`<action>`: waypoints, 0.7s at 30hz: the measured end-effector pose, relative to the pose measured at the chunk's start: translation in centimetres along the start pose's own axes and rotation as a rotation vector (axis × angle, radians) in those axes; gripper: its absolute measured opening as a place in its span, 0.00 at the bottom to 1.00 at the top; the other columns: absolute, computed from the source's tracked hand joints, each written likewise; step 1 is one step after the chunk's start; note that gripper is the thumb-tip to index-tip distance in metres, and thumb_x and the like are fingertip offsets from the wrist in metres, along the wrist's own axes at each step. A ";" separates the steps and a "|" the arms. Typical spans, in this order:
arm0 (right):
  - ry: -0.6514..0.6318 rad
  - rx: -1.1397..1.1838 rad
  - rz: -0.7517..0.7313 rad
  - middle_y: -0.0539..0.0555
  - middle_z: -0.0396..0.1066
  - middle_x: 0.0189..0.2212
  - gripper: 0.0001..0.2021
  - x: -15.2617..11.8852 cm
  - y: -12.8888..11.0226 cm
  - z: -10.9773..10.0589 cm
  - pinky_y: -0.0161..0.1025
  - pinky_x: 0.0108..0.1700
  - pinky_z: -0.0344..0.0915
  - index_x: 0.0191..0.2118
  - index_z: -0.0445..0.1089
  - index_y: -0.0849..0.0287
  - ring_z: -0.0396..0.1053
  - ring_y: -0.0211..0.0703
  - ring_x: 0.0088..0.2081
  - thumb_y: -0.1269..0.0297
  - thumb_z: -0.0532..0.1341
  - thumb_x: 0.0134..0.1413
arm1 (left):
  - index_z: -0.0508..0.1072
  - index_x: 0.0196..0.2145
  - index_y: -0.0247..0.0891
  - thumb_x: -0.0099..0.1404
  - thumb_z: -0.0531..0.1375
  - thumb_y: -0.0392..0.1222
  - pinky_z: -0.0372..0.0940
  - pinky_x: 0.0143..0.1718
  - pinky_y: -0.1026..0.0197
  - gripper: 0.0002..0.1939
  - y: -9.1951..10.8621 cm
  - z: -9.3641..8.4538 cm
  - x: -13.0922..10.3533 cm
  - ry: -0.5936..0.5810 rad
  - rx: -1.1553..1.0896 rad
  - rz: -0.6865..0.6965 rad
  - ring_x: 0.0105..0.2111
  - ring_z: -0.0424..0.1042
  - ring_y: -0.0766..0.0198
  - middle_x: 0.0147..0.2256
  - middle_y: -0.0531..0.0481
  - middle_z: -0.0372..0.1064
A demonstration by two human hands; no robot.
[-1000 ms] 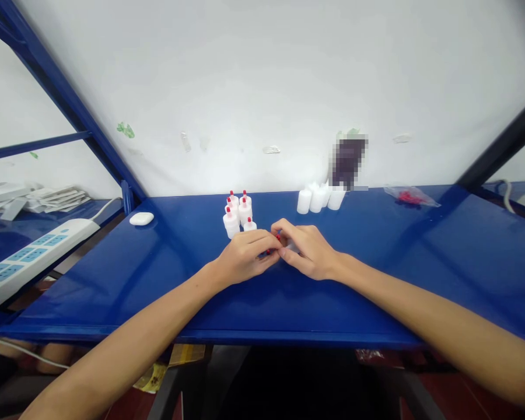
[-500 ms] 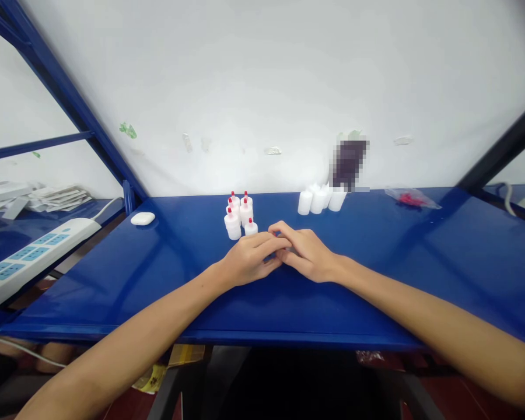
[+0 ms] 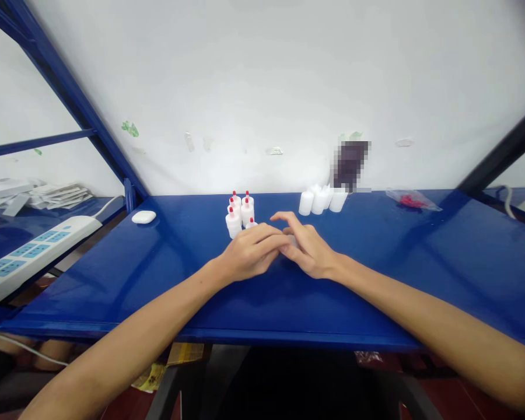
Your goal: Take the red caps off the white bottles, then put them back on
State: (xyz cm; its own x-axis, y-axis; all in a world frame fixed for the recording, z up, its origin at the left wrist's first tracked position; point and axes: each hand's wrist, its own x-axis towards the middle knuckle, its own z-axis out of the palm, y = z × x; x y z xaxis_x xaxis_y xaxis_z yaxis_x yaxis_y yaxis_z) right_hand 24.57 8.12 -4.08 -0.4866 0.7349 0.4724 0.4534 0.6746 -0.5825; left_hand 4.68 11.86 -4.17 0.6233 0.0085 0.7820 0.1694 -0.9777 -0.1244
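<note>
Fingers (image 3: 275, 242) of our two hands meet above the middle of the blue table (image 3: 354, 309), toward its far half. Our right hand (image 3: 310, 251) curls around a small white piece (image 3: 294, 240), which shows only in part between thumb and forefinger; the rest is covered, so we cannot tell its full shape. That forefinger arches up and reaches left, while the thumb touches the fingertips of our left hand (image 3: 254, 252). We have the left fingers bent together over the near side of this spot, but we cannot tell whether they grip anything underneath.

Just beyond our left hand, we see six white bottles with red tips (image 3: 233, 224) standing upright in a close group; the nearest on the right is partly hidden by that hand. Farther back and right of them, plain white bottles (image 3: 318, 202) cluster near the wall (image 3: 245, 87), beside a blurred dark object (image 3: 350, 166). At the far right lies a clear bag with red pieces (image 3: 412, 201). On our left are a rounded white object (image 3: 144, 217) near the table's edge and, beyond it, a white power strip (image 3: 39, 254) with blue sockets.
</note>
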 end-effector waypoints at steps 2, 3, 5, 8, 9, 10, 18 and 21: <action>0.053 -0.040 0.047 0.45 0.64 0.23 0.21 0.1 0.5 -0.3 0.38 0.30 0.56 0.59 0.54 0.57 0.63 0.41 0.22 0.55 0.51 0.65 | 0.71 0.46 0.38 0.69 0.57 0.32 0.71 0.38 0.61 0.09 -1.4 -1.0 -0.2 -0.001 0.134 0.000 0.36 0.74 0.63 0.38 0.46 0.74; 0.079 -0.069 0.070 0.44 0.63 0.23 0.20 0.1 0.8 -0.5 0.38 0.30 0.56 0.59 0.55 0.57 0.62 0.40 0.22 0.54 0.51 0.66 | 0.71 0.46 0.38 0.69 0.57 0.32 0.71 0.38 0.60 0.08 -2.1 -1.6 -0.2 0.008 0.202 -0.020 0.37 0.73 0.62 0.38 0.45 0.74; 0.114 -0.116 0.103 0.44 0.62 0.21 0.19 0.2 1.2 -0.7 0.38 0.30 0.55 0.56 0.58 0.58 0.61 0.39 0.22 0.54 0.51 0.67 | 0.71 0.45 0.37 0.69 0.58 0.34 0.70 0.41 0.57 0.08 -3.5 -2.7 -0.4 0.027 0.301 -0.087 0.39 0.73 0.60 0.39 0.44 0.74; 0.132 -0.139 0.123 0.44 0.61 0.21 0.16 0.2 1.5 -0.7 0.38 0.30 0.55 0.53 0.61 0.57 0.60 0.38 0.22 0.55 0.51 0.67 | 0.71 0.47 0.38 0.70 0.58 0.34 0.68 0.44 0.55 0.09 -4.7 -3.8 -0.7 -0.018 0.370 -0.150 0.40 0.72 0.59 0.41 0.44 0.75; 0.131 -0.141 0.124 0.44 0.62 0.21 0.15 0.2 1.5 -0.7 0.38 0.31 0.55 0.53 0.62 0.57 0.60 0.38 0.22 0.56 0.51 0.67 | 0.71 0.48 0.38 0.70 0.57 0.34 0.68 0.44 0.54 0.09 -4.9 -3.9 -0.7 -0.054 0.378 -0.158 0.40 0.72 0.58 0.41 0.45 0.75; 0.129 -0.143 0.125 0.44 0.62 0.22 0.15 0.2 1.5 -0.7 0.38 0.31 0.55 0.52 0.62 0.57 0.60 0.38 0.22 0.56 0.51 0.67 | 0.71 0.49 0.38 0.71 0.56 0.34 0.67 0.45 0.54 0.10 -5.0 -4.0 -0.8 -0.088 0.385 -0.164 0.41 0.71 0.58 0.42 0.45 0.75; 0.113 -0.156 0.135 0.44 0.63 0.22 0.14 0.1 1.7 -0.7 0.38 0.31 0.55 0.52 0.63 0.57 0.61 0.38 0.23 0.57 0.51 0.67 | 0.72 0.49 0.39 0.71 0.55 0.33 0.61 0.45 0.51 0.11 -4.9 -3.5 -0.9 -0.217 0.441 -0.165 0.43 0.69 0.55 0.43 0.46 0.77; 0.110 -0.159 0.139 0.44 0.64 0.23 0.14 0.2 1.9 -0.7 0.38 0.32 0.56 0.51 0.64 0.57 0.62 0.39 0.24 0.57 0.51 0.67 | 0.72 0.50 0.39 0.72 0.55 0.35 0.61 0.46 0.50 0.11 -4.8 -3.5 -0.8 -0.221 0.435 -0.174 0.45 0.69 0.54 0.46 0.46 0.77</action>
State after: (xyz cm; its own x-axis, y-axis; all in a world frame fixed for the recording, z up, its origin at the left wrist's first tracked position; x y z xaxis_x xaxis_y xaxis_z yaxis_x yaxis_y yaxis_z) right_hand 25.84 9.62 -4.66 -0.3309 0.8187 0.4693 0.6263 0.5625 -0.5397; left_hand 0.68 15.77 -2.10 0.6959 0.2533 0.6720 0.5574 -0.7805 -0.2831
